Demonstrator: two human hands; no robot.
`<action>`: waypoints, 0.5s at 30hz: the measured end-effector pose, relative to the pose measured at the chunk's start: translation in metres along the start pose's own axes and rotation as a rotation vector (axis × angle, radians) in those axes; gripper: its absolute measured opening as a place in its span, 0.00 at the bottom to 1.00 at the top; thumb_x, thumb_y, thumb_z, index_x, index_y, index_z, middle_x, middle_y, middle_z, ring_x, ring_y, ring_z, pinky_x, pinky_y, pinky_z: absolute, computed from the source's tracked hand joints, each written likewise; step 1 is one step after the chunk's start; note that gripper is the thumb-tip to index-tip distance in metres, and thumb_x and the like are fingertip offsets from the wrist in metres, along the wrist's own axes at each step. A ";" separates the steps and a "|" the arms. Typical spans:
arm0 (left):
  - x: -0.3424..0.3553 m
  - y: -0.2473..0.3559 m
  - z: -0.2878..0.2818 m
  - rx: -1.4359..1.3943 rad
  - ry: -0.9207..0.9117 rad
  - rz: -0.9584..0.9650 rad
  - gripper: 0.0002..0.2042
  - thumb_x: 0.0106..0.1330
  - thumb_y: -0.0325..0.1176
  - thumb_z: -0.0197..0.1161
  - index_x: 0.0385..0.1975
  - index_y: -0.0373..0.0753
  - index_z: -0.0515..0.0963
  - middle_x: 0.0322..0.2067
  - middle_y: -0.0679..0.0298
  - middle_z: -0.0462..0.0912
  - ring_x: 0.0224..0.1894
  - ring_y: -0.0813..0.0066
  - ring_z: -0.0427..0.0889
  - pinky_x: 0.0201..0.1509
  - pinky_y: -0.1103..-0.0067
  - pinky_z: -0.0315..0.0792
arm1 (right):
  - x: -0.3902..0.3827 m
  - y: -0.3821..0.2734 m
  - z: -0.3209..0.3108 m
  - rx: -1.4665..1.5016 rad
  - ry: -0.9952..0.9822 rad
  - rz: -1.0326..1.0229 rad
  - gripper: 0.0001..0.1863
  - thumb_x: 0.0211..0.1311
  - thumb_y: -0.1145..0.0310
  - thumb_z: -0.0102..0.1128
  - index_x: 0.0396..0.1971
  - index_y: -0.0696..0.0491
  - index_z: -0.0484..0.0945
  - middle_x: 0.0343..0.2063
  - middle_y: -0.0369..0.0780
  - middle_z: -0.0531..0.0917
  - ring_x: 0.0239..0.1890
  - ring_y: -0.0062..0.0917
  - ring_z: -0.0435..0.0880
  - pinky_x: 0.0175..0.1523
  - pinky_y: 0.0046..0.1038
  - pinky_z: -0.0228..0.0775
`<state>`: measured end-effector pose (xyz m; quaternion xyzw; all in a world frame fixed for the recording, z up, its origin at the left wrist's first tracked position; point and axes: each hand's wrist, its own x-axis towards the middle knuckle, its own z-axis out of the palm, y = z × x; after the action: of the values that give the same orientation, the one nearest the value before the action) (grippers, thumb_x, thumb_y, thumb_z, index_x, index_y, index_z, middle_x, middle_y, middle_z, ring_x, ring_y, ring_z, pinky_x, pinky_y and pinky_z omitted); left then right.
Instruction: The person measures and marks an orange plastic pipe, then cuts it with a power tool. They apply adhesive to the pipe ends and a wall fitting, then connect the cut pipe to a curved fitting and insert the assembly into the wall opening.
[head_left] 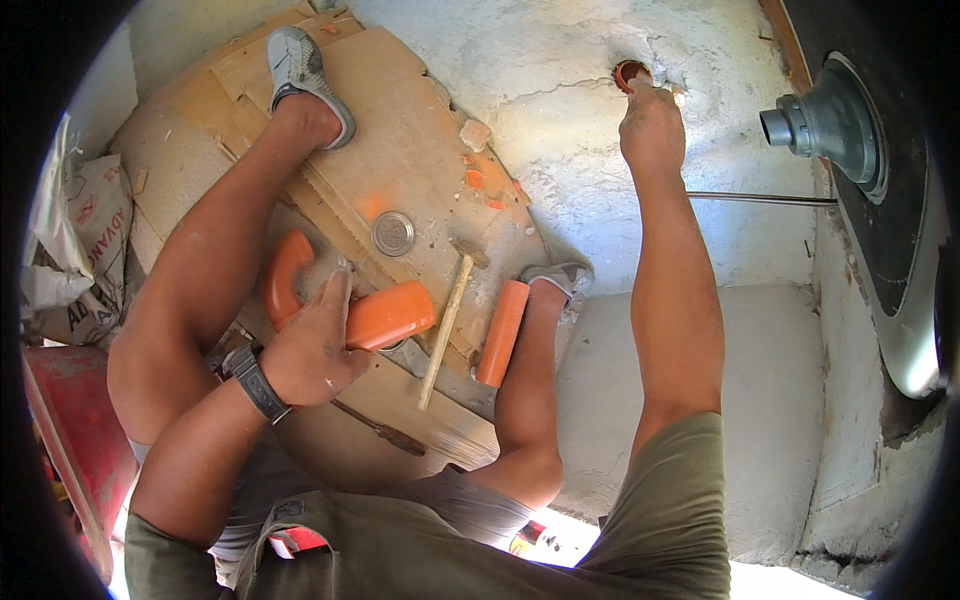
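My left hand (312, 345), with a dark watch on its wrist, is wrapped round a bent orange plastic pipe (390, 314). One end of the pipe points right; its curved part shows beyond the hand on the left. My right arm is stretched out to the wall, where my right hand (653, 130) is closed, its fingertips at the rim of an orange pipe opening (628, 72) set in the plaster. Whether the fingertips pinch anything there is hidden. A straight orange pipe piece (502, 333) leans beside my right leg. A hammer (446, 330) with a wooden handle lies between the two orange pieces.
Cardboard (370, 110) covers the floor, with orange shards (474, 178) and a round metal lid (393, 233) on it. A wooden-handled tool (400, 438) lies nearer me. At right, a grey drain fitting (835, 125) projects from a dark panel. Sacks (95, 225) are at left.
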<state>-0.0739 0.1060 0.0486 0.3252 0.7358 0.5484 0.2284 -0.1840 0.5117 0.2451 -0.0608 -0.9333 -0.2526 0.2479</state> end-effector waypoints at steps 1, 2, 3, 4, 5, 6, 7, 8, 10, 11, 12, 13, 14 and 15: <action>0.000 0.000 0.000 -0.007 -0.002 0.007 0.28 0.56 0.27 0.67 0.56 0.30 0.63 0.46 0.36 0.77 0.53 0.34 0.77 0.58 0.58 0.71 | 0.000 -0.001 0.002 -0.067 -0.061 0.039 0.14 0.64 0.73 0.58 0.49 0.53 0.82 0.45 0.51 0.83 0.46 0.48 0.85 0.52 0.45 0.80; 0.000 0.001 -0.001 -0.013 -0.004 0.016 0.28 0.56 0.27 0.67 0.55 0.30 0.63 0.46 0.36 0.77 0.53 0.34 0.77 0.58 0.58 0.71 | -0.001 -0.002 0.003 -0.135 -0.120 0.079 0.14 0.64 0.73 0.58 0.48 0.52 0.83 0.46 0.50 0.83 0.46 0.48 0.85 0.53 0.45 0.80; 0.001 0.002 -0.001 -0.013 -0.008 0.020 0.28 0.56 0.27 0.68 0.55 0.31 0.63 0.46 0.36 0.77 0.53 0.34 0.77 0.58 0.58 0.71 | -0.003 -0.004 0.007 -0.079 -0.115 0.027 0.13 0.64 0.73 0.58 0.47 0.52 0.83 0.48 0.49 0.82 0.47 0.47 0.85 0.53 0.45 0.80; 0.001 0.002 -0.002 -0.011 -0.011 0.023 0.28 0.56 0.27 0.68 0.55 0.31 0.63 0.46 0.36 0.77 0.53 0.34 0.77 0.58 0.58 0.71 | -0.006 -0.006 0.010 -0.031 -0.162 -0.009 0.13 0.64 0.72 0.58 0.46 0.52 0.83 0.49 0.49 0.82 0.47 0.46 0.85 0.53 0.45 0.80; 0.002 0.003 -0.002 -0.007 -0.012 0.026 0.28 0.56 0.28 0.68 0.55 0.31 0.63 0.46 0.36 0.77 0.53 0.34 0.77 0.58 0.58 0.71 | -0.006 -0.007 0.012 0.083 -0.028 -0.026 0.11 0.64 0.71 0.58 0.45 0.53 0.83 0.49 0.48 0.82 0.47 0.46 0.85 0.53 0.45 0.80; 0.002 0.004 -0.003 -0.011 -0.017 0.013 0.28 0.56 0.28 0.68 0.55 0.31 0.63 0.46 0.36 0.77 0.53 0.34 0.77 0.58 0.58 0.71 | -0.006 -0.008 0.013 0.195 0.058 -0.060 0.10 0.64 0.71 0.58 0.43 0.53 0.83 0.48 0.48 0.82 0.47 0.46 0.85 0.53 0.45 0.80; 0.001 0.005 -0.003 -0.016 -0.025 -0.001 0.28 0.56 0.28 0.68 0.55 0.31 0.63 0.46 0.36 0.77 0.53 0.34 0.77 0.58 0.57 0.71 | -0.007 -0.008 0.013 0.117 0.049 -0.038 0.10 0.64 0.71 0.58 0.43 0.53 0.83 0.47 0.48 0.83 0.47 0.46 0.85 0.52 0.45 0.80; 0.001 0.005 -0.003 -0.020 -0.032 -0.013 0.28 0.56 0.28 0.68 0.55 0.31 0.63 0.46 0.36 0.77 0.53 0.34 0.77 0.58 0.57 0.71 | -0.008 -0.007 0.012 0.045 0.049 -0.050 0.09 0.64 0.71 0.59 0.42 0.54 0.83 0.45 0.48 0.83 0.47 0.46 0.85 0.51 0.45 0.80; 0.000 0.005 -0.003 -0.005 -0.032 -0.023 0.28 0.56 0.28 0.68 0.55 0.31 0.63 0.46 0.36 0.77 0.53 0.34 0.77 0.57 0.57 0.71 | -0.011 -0.005 0.008 -0.075 -0.016 -0.030 0.08 0.64 0.71 0.59 0.41 0.54 0.82 0.43 0.49 0.84 0.46 0.45 0.86 0.50 0.44 0.80; 0.000 0.004 -0.002 0.001 -0.031 -0.028 0.28 0.56 0.28 0.68 0.54 0.31 0.63 0.46 0.36 0.77 0.53 0.34 0.77 0.57 0.57 0.71 | -0.015 -0.005 0.006 -0.122 -0.082 0.001 0.08 0.64 0.71 0.59 0.40 0.55 0.82 0.41 0.49 0.84 0.45 0.45 0.86 0.49 0.44 0.80; 0.000 0.003 -0.002 0.008 -0.030 -0.025 0.28 0.56 0.28 0.68 0.54 0.31 0.63 0.46 0.36 0.77 0.53 0.34 0.77 0.57 0.57 0.71 | -0.019 -0.006 0.004 -0.183 -0.160 0.049 0.08 0.64 0.71 0.58 0.40 0.55 0.82 0.40 0.49 0.84 0.45 0.45 0.86 0.49 0.44 0.81; 0.000 0.002 -0.001 0.014 -0.029 -0.023 0.28 0.56 0.28 0.68 0.54 0.31 0.63 0.46 0.35 0.77 0.53 0.34 0.77 0.57 0.57 0.71 | -0.021 -0.008 0.004 -0.131 -0.178 0.024 0.08 0.63 0.71 0.58 0.40 0.57 0.82 0.40 0.51 0.84 0.44 0.46 0.86 0.48 0.44 0.81; 0.000 0.001 0.000 0.021 -0.028 -0.020 0.27 0.56 0.28 0.68 0.53 0.30 0.62 0.46 0.35 0.77 0.53 0.34 0.77 0.57 0.57 0.71 | -0.023 -0.010 0.003 -0.083 -0.134 -0.005 0.08 0.63 0.72 0.58 0.40 0.56 0.82 0.40 0.51 0.84 0.44 0.46 0.86 0.48 0.45 0.81; 0.000 0.000 0.001 0.019 -0.023 -0.008 0.27 0.56 0.28 0.68 0.53 0.30 0.62 0.46 0.35 0.77 0.53 0.34 0.77 0.58 0.57 0.71 | -0.023 -0.010 0.002 -0.040 -0.113 -0.024 0.08 0.63 0.72 0.58 0.40 0.56 0.82 0.40 0.51 0.84 0.44 0.46 0.86 0.48 0.45 0.81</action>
<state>-0.0734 0.1067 0.0485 0.3305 0.7395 0.5368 0.2361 -0.1676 0.5041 0.2276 -0.0687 -0.9412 -0.2703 0.1906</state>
